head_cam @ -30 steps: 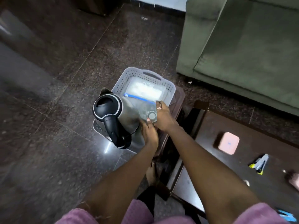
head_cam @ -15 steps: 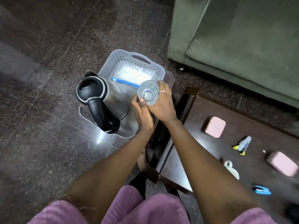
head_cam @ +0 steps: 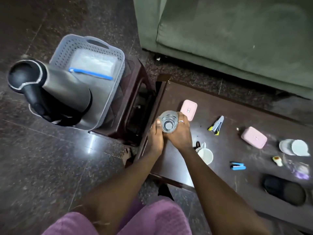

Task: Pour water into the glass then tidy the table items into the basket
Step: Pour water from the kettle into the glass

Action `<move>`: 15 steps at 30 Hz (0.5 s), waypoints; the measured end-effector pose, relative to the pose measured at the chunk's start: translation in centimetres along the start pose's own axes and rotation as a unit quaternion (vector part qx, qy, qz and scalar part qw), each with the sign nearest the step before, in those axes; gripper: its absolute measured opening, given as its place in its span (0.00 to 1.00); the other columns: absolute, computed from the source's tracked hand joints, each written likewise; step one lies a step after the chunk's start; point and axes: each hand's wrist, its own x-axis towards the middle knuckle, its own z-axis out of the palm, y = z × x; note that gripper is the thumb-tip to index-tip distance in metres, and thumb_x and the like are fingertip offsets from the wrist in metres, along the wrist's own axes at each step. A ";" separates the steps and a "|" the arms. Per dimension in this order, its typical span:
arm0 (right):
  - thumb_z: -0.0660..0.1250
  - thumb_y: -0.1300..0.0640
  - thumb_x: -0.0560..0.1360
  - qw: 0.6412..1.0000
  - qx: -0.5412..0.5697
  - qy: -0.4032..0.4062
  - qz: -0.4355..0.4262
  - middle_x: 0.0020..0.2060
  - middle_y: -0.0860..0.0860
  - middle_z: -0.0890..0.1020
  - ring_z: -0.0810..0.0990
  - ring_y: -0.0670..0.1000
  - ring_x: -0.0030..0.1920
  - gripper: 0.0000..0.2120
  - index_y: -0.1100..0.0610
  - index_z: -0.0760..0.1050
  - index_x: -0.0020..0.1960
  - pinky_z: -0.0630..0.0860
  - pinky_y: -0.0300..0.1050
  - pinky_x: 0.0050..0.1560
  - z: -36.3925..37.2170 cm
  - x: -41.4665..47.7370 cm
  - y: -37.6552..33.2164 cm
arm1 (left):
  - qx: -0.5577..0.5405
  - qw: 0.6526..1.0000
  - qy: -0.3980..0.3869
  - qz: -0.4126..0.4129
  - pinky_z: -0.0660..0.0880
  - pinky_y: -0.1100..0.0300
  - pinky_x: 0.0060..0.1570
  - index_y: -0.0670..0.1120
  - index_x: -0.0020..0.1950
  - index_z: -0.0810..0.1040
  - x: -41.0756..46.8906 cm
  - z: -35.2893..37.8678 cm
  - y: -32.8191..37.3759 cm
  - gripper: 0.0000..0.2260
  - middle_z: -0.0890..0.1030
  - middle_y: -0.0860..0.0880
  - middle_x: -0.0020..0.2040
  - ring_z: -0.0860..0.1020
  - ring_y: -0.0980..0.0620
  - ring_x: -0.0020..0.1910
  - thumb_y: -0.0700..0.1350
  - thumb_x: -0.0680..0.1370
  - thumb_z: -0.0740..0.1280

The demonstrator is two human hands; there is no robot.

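A clear glass (head_cam: 168, 124) is held upright above the left end of the dark table (head_cam: 223, 150). My left hand (head_cam: 155, 139) and my right hand (head_cam: 180, 133) both wrap around it from below. A steel kettle (head_cam: 55, 94) with a black lid and handle stands in the near end of the grey perforated basket (head_cam: 108, 51). A zip bag with a blue strip (head_cam: 94, 67) lies in the basket's far end. The basket rests on a dark brown stool (head_cam: 133, 92) left of the table.
On the table lie two pink cases (head_cam: 188, 109) (head_cam: 254, 137), a white mug (head_cam: 205, 155), a stapler-like tool (head_cam: 217, 125), a blue stapler (head_cam: 238, 166), white cups (head_cam: 293, 147), a small bottle (head_cam: 277, 160) and a black pouch (head_cam: 284, 190). A green sofa (head_cam: 237, 34) stands behind.
Both hands lifted the glass out of the basket beside the kettle and carried it right, to above the table's left end. The view swung right.
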 end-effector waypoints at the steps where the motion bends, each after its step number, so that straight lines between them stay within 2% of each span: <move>1: 0.77 0.54 0.58 1.000 0.002 -0.002 0.019 0.59 0.57 0.73 0.72 0.59 0.59 0.40 0.60 0.64 0.65 0.72 0.50 0.59 0.3 -0.3 1.3 | 0.015 1.000 -0.011 -0.016 0.70 0.45 0.66 0.47 0.63 0.75 -0.2 0.4 -0.8 0.25 0.79 0.45 0.61 0.76 0.47 0.61 0.60 0.76 0.50; 3: 0.78 0.57 0.58 0.999 0.010 -0.013 0.051 0.61 0.58 0.72 0.72 0.60 0.61 0.42 0.60 0.62 0.67 0.72 0.53 0.60 1.0 -0.8 3.6 | 0.031 0.998 -0.035 -0.043 0.69 0.45 0.66 0.48 0.63 0.74 -0.4 1.2 -2.2 0.28 0.79 0.45 0.61 0.75 0.45 0.62 0.63 0.74 0.49; 7: 0.78 0.61 0.58 0.997 0.010 -0.034 0.073 0.65 0.59 0.69 0.68 0.59 0.65 0.46 0.61 0.59 0.70 0.68 0.52 0.65 1.8 -0.9 6.2 | 0.071 0.990 -0.076 -0.096 0.65 0.45 0.69 0.51 0.69 0.69 -0.3 2.0 -3.6 0.35 0.76 0.45 0.66 0.72 0.45 0.66 0.69 0.71 0.47; 13: 0.78 0.63 0.58 0.996 0.021 -0.048 0.067 0.65 0.59 0.68 0.67 0.58 0.66 0.47 0.62 0.58 0.70 0.66 0.53 0.67 1.9 -0.8 7.4 | 0.077 0.990 -0.060 -0.105 0.63 0.51 0.70 0.48 0.68 0.70 0.0 2.8 -4.0 0.25 0.75 0.43 0.66 0.71 0.44 0.67 0.61 0.78 0.50; 15: 0.77 0.64 0.59 0.995 0.032 -0.050 0.076 0.65 0.58 0.68 0.69 0.57 0.65 0.45 0.61 0.58 0.70 0.68 0.54 0.65 1.9 -0.8 7.4 | 0.080 0.989 -0.065 -0.105 0.64 0.49 0.70 0.48 0.68 0.71 0.1 2.8 -3.9 0.27 0.76 0.43 0.66 0.71 0.44 0.67 0.62 0.77 0.49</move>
